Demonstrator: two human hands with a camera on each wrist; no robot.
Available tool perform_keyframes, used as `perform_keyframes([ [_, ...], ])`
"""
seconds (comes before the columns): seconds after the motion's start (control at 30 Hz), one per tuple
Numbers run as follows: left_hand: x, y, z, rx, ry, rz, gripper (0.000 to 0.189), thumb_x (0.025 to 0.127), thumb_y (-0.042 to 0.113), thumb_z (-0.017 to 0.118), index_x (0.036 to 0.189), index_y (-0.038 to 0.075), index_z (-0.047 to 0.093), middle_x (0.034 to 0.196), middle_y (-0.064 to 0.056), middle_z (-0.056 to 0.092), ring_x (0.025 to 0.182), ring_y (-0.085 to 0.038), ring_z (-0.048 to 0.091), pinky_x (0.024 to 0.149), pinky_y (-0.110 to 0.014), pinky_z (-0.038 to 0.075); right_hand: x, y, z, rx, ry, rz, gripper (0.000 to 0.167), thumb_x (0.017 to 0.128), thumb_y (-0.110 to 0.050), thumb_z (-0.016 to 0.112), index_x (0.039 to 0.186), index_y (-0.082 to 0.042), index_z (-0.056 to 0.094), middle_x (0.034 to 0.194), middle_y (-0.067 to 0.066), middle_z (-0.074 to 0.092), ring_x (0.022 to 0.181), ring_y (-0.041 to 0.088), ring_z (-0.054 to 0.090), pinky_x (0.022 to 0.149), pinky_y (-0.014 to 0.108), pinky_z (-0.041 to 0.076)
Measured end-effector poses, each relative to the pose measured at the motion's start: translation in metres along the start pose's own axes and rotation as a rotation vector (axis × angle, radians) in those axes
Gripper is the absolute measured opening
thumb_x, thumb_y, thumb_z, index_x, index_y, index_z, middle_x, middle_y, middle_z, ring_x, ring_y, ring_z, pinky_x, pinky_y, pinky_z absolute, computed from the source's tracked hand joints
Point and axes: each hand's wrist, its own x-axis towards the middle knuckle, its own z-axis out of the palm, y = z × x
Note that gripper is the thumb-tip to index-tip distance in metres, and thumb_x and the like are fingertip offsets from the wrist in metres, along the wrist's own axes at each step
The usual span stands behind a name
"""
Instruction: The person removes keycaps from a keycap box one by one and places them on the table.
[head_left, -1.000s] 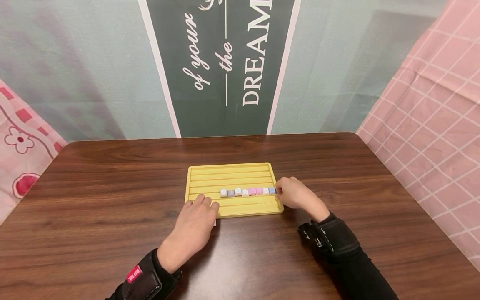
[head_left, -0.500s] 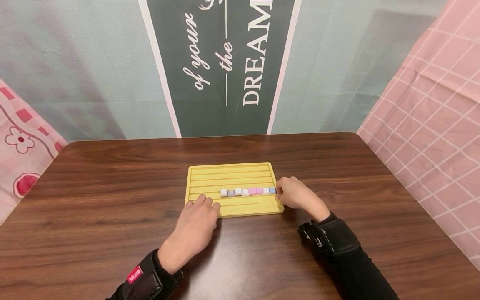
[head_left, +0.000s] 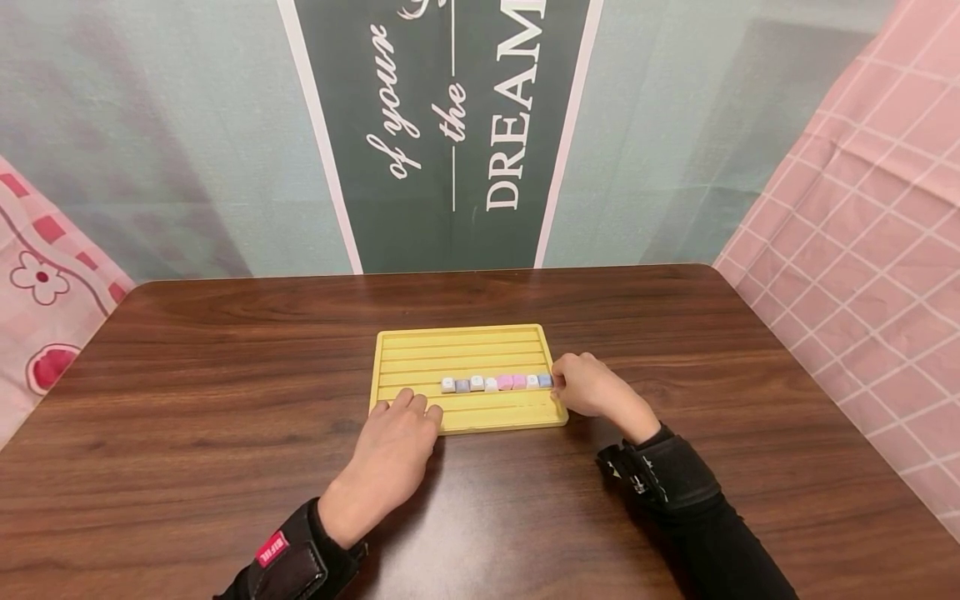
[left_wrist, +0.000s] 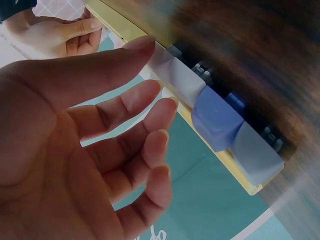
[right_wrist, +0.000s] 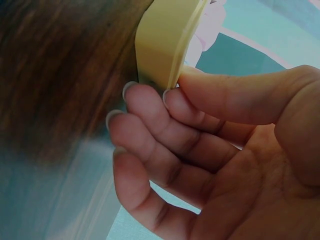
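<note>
A yellow ridged tray (head_left: pixel 461 342) lies on the table, with a row of white, grey, pink and blue keycaps (head_left: pixel 506 382) along one groove. My left hand (head_left: pixel 393 450) is at its near left edge. In the left wrist view, a white keycap (left_wrist: pixel 163 63) sits between my left thumb and index fingertips. Beside it, a blue keycap (left_wrist: pixel 216 120) and a pale grey keycap (left_wrist: pixel 257 155) line the tray's outer side; the left hand hides these in the head view. At the right edge, my right hand (head_left: pixel 592 387) pinches the tray's corner (right_wrist: pixel 162 42) between thumb and curled fingers.
The brown wooden table (head_left: pixel 225 375) extends around the tray. Behind it hangs a grey-green cloth with a dark lettered panel (head_left: pixel 450 225). Pink checked cloth (head_left: pixel 862 250) borders the right side, and patterned pink cloth (head_left: pixel 45 317) the left.
My left hand has shifted slightly right, and the small white piece that showed beside it is now hidden in the head view. The right hand and the row of keycaps stay put.
</note>
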Motion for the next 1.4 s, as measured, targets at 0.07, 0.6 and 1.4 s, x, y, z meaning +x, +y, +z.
perform_keyframes([
  [0.07, 0.0, 0.0, 0.0, 0.003, 0.0, 0.001, 0.017, 0.071, -0.001, 0.066, 0.07, 0.005, 0.051, 0.066, -0.006, 0.045, 0.07, -0.023, 0.046, 0.056, -0.033, 0.033, 0.0, 0.0, 0.0, -0.004, 0.0, 0.004, 0.025, 0.083, -0.001, 0.059, 0.061, -0.008, 0.048, 0.057, 0.0, 0.037, 0.049, 0.013, 0.034, 0.049, 0.025, 0.029],
  [0.6, 0.001, 0.0, -0.001, 0.011, -0.033, -0.011, 0.023, 0.068, 0.009, 0.076, 0.074, 0.005, 0.054, 0.07, -0.007, 0.048, 0.075, -0.024, 0.047, 0.059, -0.034, 0.035, 0.001, -0.001, -0.001, -0.013, -0.009, 0.018, 0.022, 0.083, -0.002, 0.059, 0.063, -0.007, 0.051, 0.058, 0.002, 0.042, 0.05, 0.013, 0.037, 0.049, 0.025, 0.03],
  [1.4, 0.006, -0.029, -0.023, -0.035, -0.149, -0.192, 0.018, 0.08, 0.015, 0.069, 0.083, 0.0, 0.059, 0.073, -0.008, 0.055, 0.07, -0.026, 0.056, 0.059, -0.038, 0.044, 0.001, 0.001, 0.0, -0.012, -0.002, 0.0, 0.022, 0.083, -0.001, 0.058, 0.063, -0.007, 0.051, 0.059, 0.002, 0.044, 0.05, 0.014, 0.037, 0.049, 0.025, 0.03],
])
